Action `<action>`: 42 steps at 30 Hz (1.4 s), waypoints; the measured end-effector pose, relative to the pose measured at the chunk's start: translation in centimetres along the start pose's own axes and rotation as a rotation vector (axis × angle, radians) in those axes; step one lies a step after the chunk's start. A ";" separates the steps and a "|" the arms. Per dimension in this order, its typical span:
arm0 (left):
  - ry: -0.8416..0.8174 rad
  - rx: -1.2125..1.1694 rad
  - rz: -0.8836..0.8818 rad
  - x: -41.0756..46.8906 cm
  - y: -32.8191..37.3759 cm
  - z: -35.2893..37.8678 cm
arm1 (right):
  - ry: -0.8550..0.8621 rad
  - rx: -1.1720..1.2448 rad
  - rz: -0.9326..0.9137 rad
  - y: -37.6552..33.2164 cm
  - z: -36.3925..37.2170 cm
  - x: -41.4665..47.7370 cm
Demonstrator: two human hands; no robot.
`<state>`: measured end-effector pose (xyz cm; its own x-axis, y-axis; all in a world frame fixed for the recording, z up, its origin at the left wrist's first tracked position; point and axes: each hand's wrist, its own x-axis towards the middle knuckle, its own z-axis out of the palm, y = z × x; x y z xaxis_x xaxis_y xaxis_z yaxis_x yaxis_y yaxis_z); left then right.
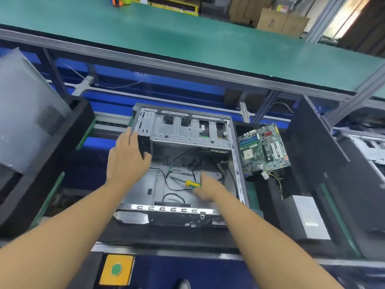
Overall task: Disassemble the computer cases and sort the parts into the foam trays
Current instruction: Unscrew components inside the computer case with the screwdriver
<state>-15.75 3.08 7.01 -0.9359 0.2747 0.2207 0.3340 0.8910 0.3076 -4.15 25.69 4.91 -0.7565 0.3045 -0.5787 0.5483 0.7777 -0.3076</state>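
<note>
This is a factory work line: a long green bench (187, 38) on metal rails (166, 64) runs across the top of the frame, brown cardboard boxes (281, 21) stand at the upper right, an open computer case (177, 131) lies in the middle, and a yellow box with a green button (116, 269) is at the bottom left.

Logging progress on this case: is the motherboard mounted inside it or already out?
Out. The motherboard rests on the black foam tray to the right of the open computer case.
</note>
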 end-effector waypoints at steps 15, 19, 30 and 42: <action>-0.712 -0.390 0.494 -5.2 3.8 -0.6 | 0.345 1.032 -0.177 -0.4 0.4 -10.0; -0.743 -0.162 0.687 -7.9 5.2 -0.2 | 0.401 1.099 -0.158 0.1 1.6 -12.0; -0.340 0.081 0.652 -9.8 5.3 0.5 | 0.131 1.217 -0.155 3.3 9.0 -20.8; -0.257 0.095 0.694 -9.8 5.2 0.7 | 0.165 1.210 -0.067 1.7 11.4 -20.9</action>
<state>-4.91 5.26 5.82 -0.5138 0.8511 0.1081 0.8576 0.5060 0.0921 16.60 14.38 7.91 -0.7836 0.4185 -0.4591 0.4177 -0.1921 -0.8880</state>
